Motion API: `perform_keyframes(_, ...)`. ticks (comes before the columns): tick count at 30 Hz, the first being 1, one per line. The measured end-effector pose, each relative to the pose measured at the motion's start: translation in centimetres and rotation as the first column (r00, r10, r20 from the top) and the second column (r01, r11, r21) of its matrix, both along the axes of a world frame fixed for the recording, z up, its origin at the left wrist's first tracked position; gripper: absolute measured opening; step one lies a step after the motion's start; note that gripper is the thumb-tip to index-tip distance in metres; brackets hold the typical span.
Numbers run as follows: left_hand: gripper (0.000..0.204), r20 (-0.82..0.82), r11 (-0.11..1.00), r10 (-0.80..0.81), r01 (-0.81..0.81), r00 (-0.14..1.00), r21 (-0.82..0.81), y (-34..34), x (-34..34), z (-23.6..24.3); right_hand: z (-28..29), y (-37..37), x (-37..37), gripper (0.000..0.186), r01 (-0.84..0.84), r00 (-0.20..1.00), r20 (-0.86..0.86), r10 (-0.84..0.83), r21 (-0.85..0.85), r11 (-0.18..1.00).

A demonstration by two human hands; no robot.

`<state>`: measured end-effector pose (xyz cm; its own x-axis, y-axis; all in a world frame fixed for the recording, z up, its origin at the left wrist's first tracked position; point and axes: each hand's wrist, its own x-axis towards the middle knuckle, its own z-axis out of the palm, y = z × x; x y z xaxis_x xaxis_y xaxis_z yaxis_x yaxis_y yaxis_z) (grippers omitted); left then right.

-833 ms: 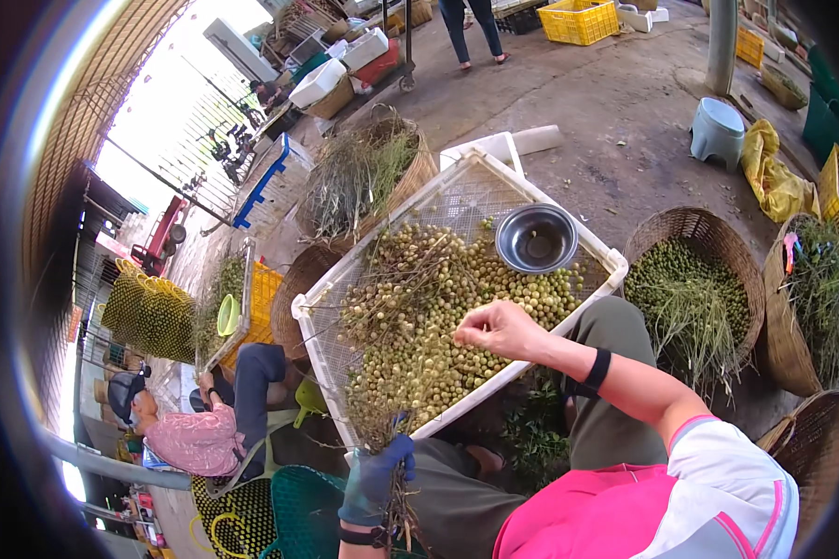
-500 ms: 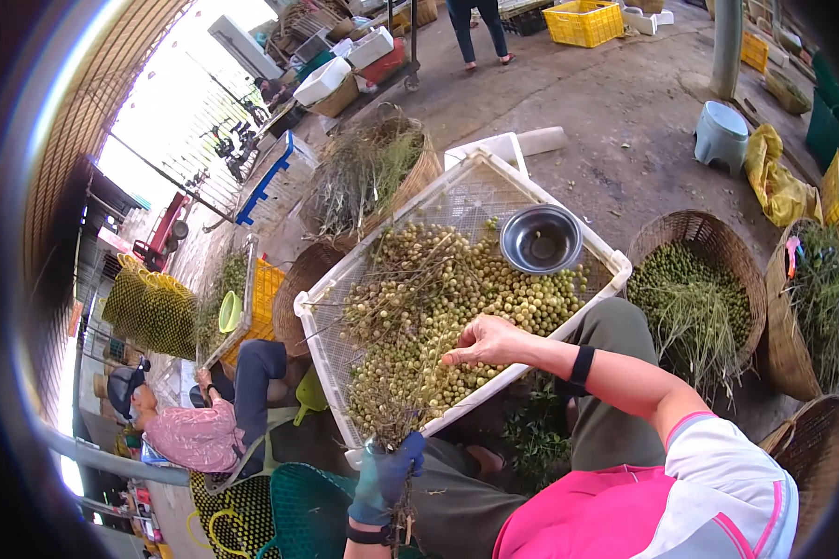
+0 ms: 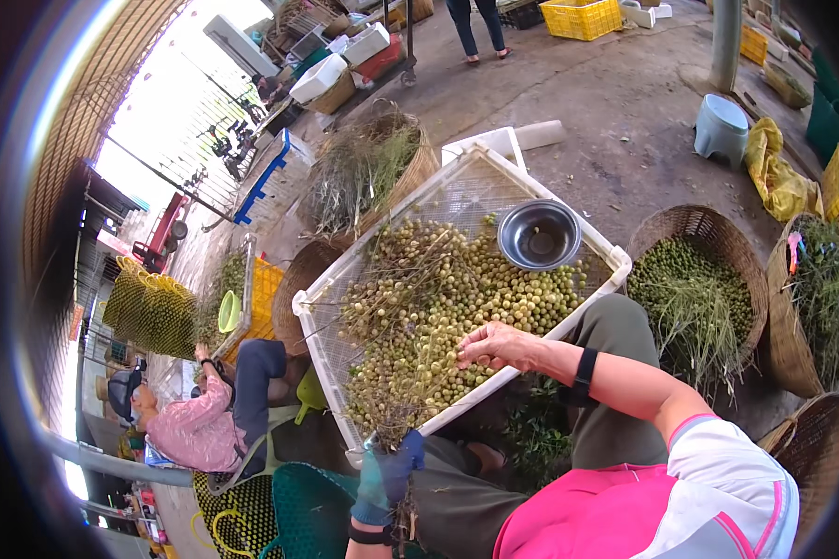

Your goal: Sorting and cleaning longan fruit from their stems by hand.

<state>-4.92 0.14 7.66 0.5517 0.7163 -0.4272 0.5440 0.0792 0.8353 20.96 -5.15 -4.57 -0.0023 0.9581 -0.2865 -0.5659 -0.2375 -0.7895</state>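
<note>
My left hand (image 3: 388, 473), in a blue-green glove, is closed round a bundle of thin brown fruit stems (image 3: 393, 424) at the near corner of a white mesh tray (image 3: 322, 349). Small round yellow-green fruits (image 3: 522, 298) lie heaped in the tray, with more dry twigs and fruit clusters (image 3: 410, 270) on its left side. Over the near part of the heap is my bare right hand (image 3: 502, 347), its thumb and fingers pinched together. Whatever is between those fingertips is too small to make out. A steel bowl (image 3: 539, 236) rests in the tray's far right part.
Wicker baskets with green fruit and stems (image 3: 694, 289) stand to the right, another with cut stems (image 3: 368, 172) beyond the tray. A co-worker in a pink shirt (image 3: 196, 433) sits at left. A blue stool (image 3: 721, 130) and yellow crate (image 3: 580, 17) stand farther off.
My right hand has shifted slightly right and its fingers have drawn away from the stems. My left hand keeps its hold. The co-worker at left has reached an arm forward.
</note>
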Motion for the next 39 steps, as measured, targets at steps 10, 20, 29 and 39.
perform_keyframes(10, 0.024, 0.035, 0.976, 0.122, -0.114, 0.992, -0.186, -0.2, 0.5, 1.6, -0.1, -1.0, -0.5, 0.011, 0.002, 0.988, -0.152, 0.008, 0.071, 0.997)
perform_keyframes(20, 0.02, 0.017, 0.938, 0.186, -0.173, 0.982, -0.302, -0.8, 1.1, 1.3, -1.1, -1.4, -1.4, 0.022, 0.184, 0.826, -0.534, -0.179, -0.045, 0.982)
perform_keyframes(29, 0.014, -0.087, 0.934, 0.18, -0.198, 0.98, -0.298, -0.6, 1.4, 1.8, 0.6, -0.7, 0.8, 0.03, 0.059, 0.993, -0.101, -0.054, 0.051, 0.997)
perform_keyframes(39, 0.013, -0.024, 0.908, 0.228, -0.222, 0.973, -0.356, -0.8, 1.3, 3.0, 1.1, -1.8, 4.7, 0.015, 0.296, 0.771, -0.598, -0.218, 0.035, 0.954)
